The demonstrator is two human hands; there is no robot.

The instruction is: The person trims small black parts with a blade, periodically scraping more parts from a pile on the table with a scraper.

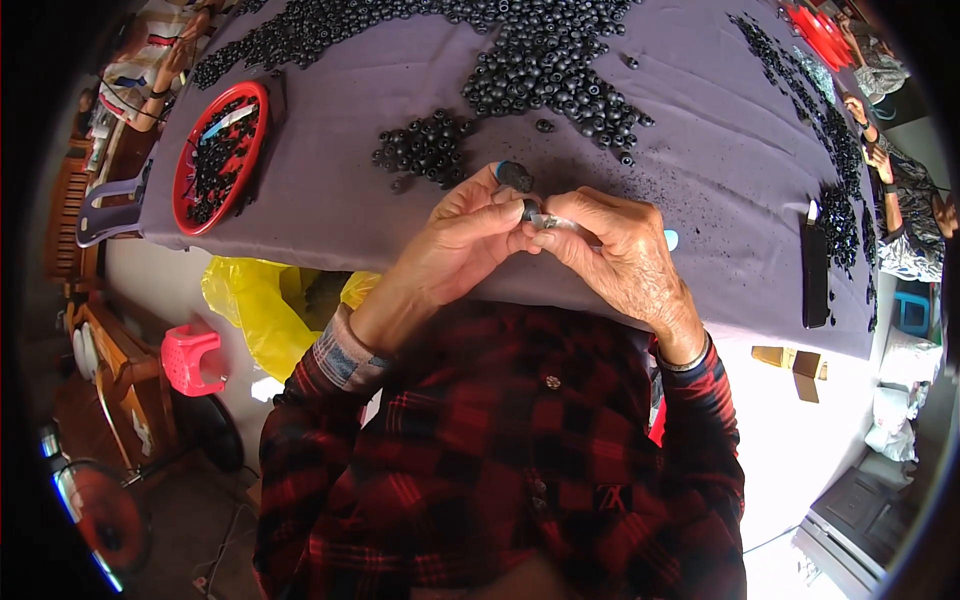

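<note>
My left hand (pixel 470 235) is closed, pinching a small black round ring-like piece (pixel 530 209) between thumb and fingers. A black covering with a blue edge (pixel 514 177) wraps one of its fingertips. My right hand (pixel 620 245) meets it just above the table's near edge, its fingers curled round a slim tool. A shiny metallic part (pixel 547 222) of that tool lies against the black piece, and a pale blue end (pixel 671 239) pokes out behind the hand; the rest is hidden. Beyond my hands is a small pile of similar black pieces (pixel 425 146).
A larger heap of black pieces (pixel 550 80) spreads over the purple-grey cloth (pixel 715 130). At left stands a red basin (pixel 262 125) with black scraps. A dark, long-shaped object (pixel 815 275) lies at right. Other people's hands (pixel 880 160) work at the right edge. A yellow bag (pixel 265 315) hangs below.
</note>
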